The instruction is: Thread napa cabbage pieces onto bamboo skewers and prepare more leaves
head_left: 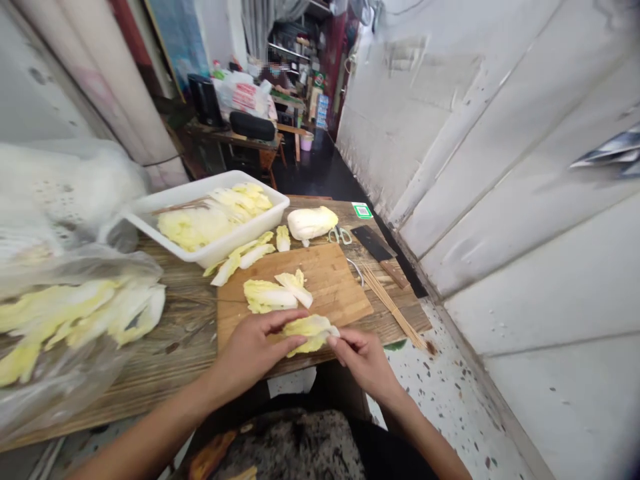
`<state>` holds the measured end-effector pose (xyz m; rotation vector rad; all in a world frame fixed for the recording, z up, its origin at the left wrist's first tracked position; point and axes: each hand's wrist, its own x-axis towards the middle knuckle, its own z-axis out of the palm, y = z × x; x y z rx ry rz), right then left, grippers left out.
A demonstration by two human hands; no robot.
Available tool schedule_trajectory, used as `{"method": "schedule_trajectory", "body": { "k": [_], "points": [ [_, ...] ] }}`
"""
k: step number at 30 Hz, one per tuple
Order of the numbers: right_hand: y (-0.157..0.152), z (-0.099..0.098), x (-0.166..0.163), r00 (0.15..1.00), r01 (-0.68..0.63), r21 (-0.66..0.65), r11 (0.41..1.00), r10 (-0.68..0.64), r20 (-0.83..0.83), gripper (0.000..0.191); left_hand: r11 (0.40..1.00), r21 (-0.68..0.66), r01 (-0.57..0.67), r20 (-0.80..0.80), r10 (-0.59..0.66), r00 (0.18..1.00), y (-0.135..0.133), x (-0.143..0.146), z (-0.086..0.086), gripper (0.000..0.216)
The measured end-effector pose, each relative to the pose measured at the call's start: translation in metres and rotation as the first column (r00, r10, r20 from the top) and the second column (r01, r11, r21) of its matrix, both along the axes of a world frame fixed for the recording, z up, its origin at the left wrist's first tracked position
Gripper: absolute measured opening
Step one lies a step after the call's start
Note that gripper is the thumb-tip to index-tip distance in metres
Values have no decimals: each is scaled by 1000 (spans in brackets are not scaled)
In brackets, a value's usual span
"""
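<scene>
A yellow-green napa cabbage leaf (311,332) is stretched between both hands, over the near edge of a wooden cutting board (330,280). My left hand (257,347) grips its left side, thumb and fingers on either face. At the pale right end, my right hand (361,360) pinches it between thumb and fingertips; whether a thin stick is also in that pinch I cannot tell. Two more cabbage leaves (270,297) lie on the board just beyond my hands.
A white plastic tub (210,250) of cabbage leaves stands behind left. A cabbage head (313,223), scissors (341,235), a cleaver (373,243) and bamboo skewers (393,307) lie behind and right of the board. Left is a plastic bag (75,267) with leaves. A person (277,73) is far back.
</scene>
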<state>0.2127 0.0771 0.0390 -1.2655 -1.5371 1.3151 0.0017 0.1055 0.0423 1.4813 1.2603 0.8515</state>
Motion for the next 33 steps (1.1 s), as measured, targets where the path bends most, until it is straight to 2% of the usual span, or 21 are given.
{"method": "schedule_trajectory", "body": {
  "k": [3,6,8,10,12,13,16,20,22,25,29,33],
  "points": [
    [-5,-2,3,999,-4,40,999,2,51,38,995,94,19,-80,-12,997,-7,8,-4,29],
    [-8,-7,10,996,12,42,999,-15,87,37,992,124,28,-125,-13,992,-7,7,-6,31],
    [-8,-11,14,992,57,41,998,-61,111,36,989,141,-33,-200,61,978,2,-4,-7,40],
    [-8,-14,18,985,111,42,993,-115,128,36,969,188,-162,-324,217,921,19,-25,-11,47],
    [-8,-16,21,980,146,39,989,-150,129,37,927,258,-273,-477,368,798,40,-51,-17,47],
    [-8,-17,23,979,156,35,987,-159,124,38,918,275,-284,-550,393,737,50,-63,-21,45],
    [-9,-21,26,979,172,14,985,-172,105,40,929,271,-251,-717,369,591,71,-85,-38,40],
    [-8,-22,27,977,187,6,982,-187,99,41,947,271,-173,-835,321,448,78,-82,-51,35],
    [-7,-21,28,976,191,16,981,-192,99,42,957,276,-91,-866,289,409,85,-74,-50,32],
    [-7,-20,29,976,190,41,981,-193,100,41,968,248,25,-903,222,369,110,-64,-47,33],
    [-10,-24,32,973,199,57,978,-205,105,39,974,205,98,-941,169,294,144,-57,-46,36],
    [-14,-28,36,971,217,50,975,-221,92,39,971,171,167,-959,125,254,157,-55,-50,36]
  ]
}}
